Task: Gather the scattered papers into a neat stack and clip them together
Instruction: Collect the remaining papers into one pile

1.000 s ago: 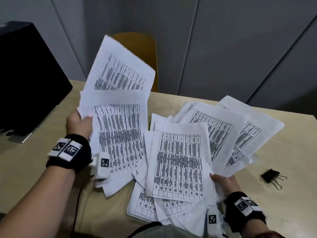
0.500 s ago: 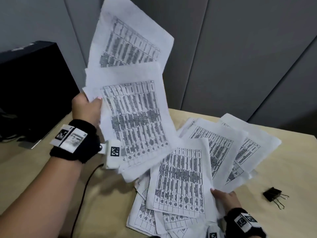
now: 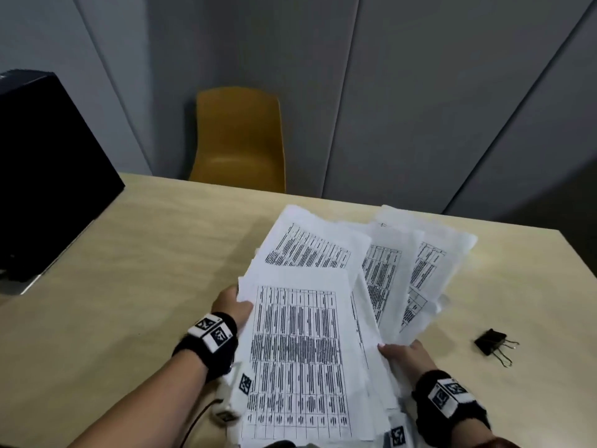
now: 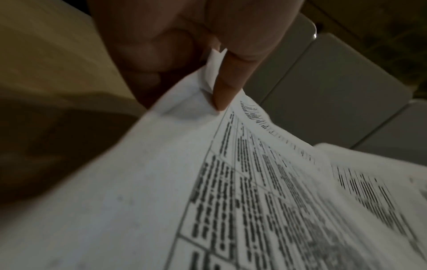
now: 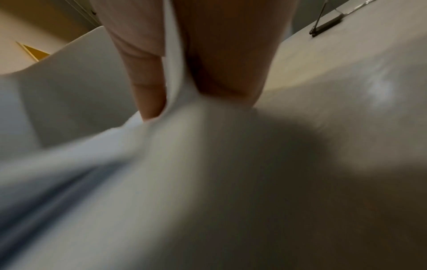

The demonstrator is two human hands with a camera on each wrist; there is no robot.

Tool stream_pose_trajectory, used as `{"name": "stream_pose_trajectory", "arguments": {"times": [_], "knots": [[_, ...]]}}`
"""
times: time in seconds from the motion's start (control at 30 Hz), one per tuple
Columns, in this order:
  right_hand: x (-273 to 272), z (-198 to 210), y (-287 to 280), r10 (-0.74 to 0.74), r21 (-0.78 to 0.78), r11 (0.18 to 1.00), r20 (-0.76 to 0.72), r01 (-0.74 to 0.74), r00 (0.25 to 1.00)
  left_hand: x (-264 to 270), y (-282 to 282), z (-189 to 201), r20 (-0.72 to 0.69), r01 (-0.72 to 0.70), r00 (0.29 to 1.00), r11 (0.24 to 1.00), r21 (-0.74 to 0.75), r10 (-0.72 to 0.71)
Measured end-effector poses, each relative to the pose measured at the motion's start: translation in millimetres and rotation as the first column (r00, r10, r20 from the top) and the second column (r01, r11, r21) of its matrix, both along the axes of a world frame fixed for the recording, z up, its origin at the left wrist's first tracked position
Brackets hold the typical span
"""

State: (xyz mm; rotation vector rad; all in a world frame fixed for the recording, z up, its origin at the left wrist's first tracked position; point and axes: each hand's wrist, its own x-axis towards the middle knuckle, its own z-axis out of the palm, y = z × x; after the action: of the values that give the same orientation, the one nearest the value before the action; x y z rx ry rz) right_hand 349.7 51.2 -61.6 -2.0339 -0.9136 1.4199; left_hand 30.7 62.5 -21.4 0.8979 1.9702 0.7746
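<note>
Left hand [image 3: 233, 308]: grips white printed paper sheets [image 3: 300, 350], left edge.
Right hand [image 3: 407, 352]: pinches their right edge.
Black metal binder clip [image 3: 490, 341]: on counter [image 3: 129, 270], right of, nearer, right hand.

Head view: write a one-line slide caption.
Both hands, left hand and right hand, hold fanned printed papers over a table; a binder clip waits nearby.

The left hand [image 3: 233, 308] brought its raised sheets [image 3: 300, 350] down from in front of the wall and laid them over the papers [image 3: 416, 270] spread on the surface [image 3: 135, 270], covering the sheet the right hand [image 3: 405, 352] held.
</note>
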Motion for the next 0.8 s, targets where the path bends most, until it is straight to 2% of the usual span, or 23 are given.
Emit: {"name": "stream_pose_trajectory", "arguments": {"times": [0.1,0.17,0.23,0.3,0.33,0.4,0.43,0.5,0.57,0.6,0.67,0.73,0.8], "knots": [[-9,13,6,0.017,-0.039,0.999,-0.110,-0.022,0.994,12,3,-4,-0.133,0.169,0.974,0.979,-0.112,-0.183],[-15,17,8,-0.005,-0.059,0.998,-0.218,-0.008,0.976,22,6,-5,-0.210,0.265,0.930,0.947,-0.181,-0.301],[-23,15,7,0.039,-0.048,0.998,-0.163,-0.047,0.986,30,8,-7,-0.255,0.323,0.886,0.911,-0.256,-0.386],[-29,9,4,0.088,0.004,0.996,-0.071,-0.088,0.994,33,7,-8,-0.293,0.314,0.870,0.905,-0.288,-0.396],[-25,-5,5,0.078,0.017,0.997,-0.085,-0.076,0.993,31,6,-7,-0.344,0.294,0.858,0.914,-0.280,-0.382],[-19,-22,3,0.032,0.005,0.999,-0.139,-0.032,0.990,17,5,-10,-0.435,0.198,0.858,0.958,-0.209,-0.272],[-22,-14,-1,-0.007,-0.003,1.000,-0.174,0.006,0.985,9,4,-8,-0.425,0.120,0.887,0.980,-0.159,-0.177],[-27,3,-8,-0.038,0.010,0.999,-0.222,0.041,0.974,-10,3,-14,-0.275,-0.023,0.961,0.997,-0.067,0.003],[-28,19,-13,-0.016,0.022,1.000,-0.234,0.022,0.972,-17,-1,-16,0.052,-0.118,0.992,0.993,0.021,0.117],[-29,27,-14,0.004,0.054,0.998,-0.248,0.010,0.969,-19,-4,-18,0.222,-0.152,0.966,0.986,0.061,0.135],[-38,54,-15,0.008,0.120,0.992,-0.272,0.026,0.962,-21,-10,-12,0.503,-0.151,0.860,0.984,0.091,0.085],[-47,75,-17,0.013,0.183,0.982,-0.287,0.041,0.958,-28,-18,-6,0.615,-0.062,0.788,0.995,0.083,-0.003],[-51,86,-18,0.039,0.188,0.982,-0.309,0.021,0.950,-32,-22,-2,0.639,0.003,0.767,0.996,0.094,-0.063]]}}
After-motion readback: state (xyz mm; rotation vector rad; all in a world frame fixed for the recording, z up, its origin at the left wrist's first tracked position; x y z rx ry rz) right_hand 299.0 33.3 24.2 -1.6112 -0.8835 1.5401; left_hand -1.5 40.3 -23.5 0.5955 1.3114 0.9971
